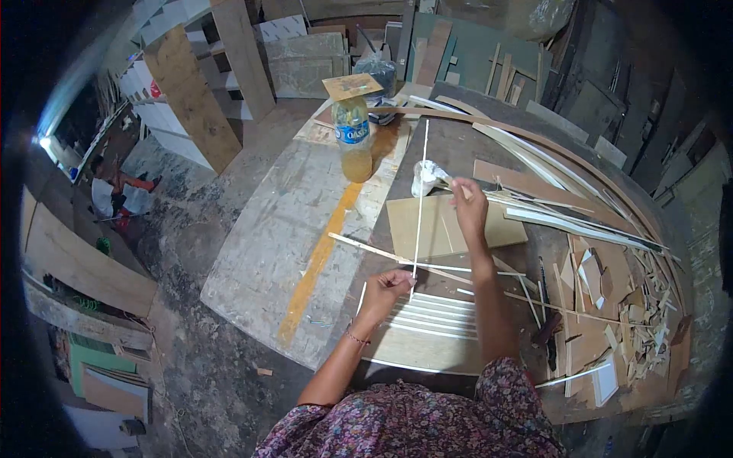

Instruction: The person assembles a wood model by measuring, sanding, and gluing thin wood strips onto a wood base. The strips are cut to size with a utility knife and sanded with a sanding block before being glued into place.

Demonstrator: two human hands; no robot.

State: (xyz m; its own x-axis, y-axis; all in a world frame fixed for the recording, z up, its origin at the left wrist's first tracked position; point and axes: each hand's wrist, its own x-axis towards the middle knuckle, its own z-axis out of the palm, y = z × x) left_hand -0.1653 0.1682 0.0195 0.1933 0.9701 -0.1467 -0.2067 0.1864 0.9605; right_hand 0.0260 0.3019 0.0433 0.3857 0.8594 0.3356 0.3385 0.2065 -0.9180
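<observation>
My left hand [388, 291] pinches the lower end of a long, thin white strip [421, 191], which points away from me across the table. My right hand [469, 208] is closed, to the right of the strip, fingers pressed around what looks like a short pale stick [449, 182]. The stick's far end meets a crumpled white lump [427, 177], whose kind I cannot make out. Under the strip lies a tan flat board [408, 225]. Several white-edged strips [435, 317] lie side by side on a pale panel [416, 347] just in front of me.
A plastic bottle [355, 149] of cloudy yellowish liquid stands on the worktable [259, 267], a wood piece [351, 86] on top. Long strips [542, 168] and wood scraps [641, 336] cover the right side. Shelving [191, 99] and a seated person [114, 187] are at left.
</observation>
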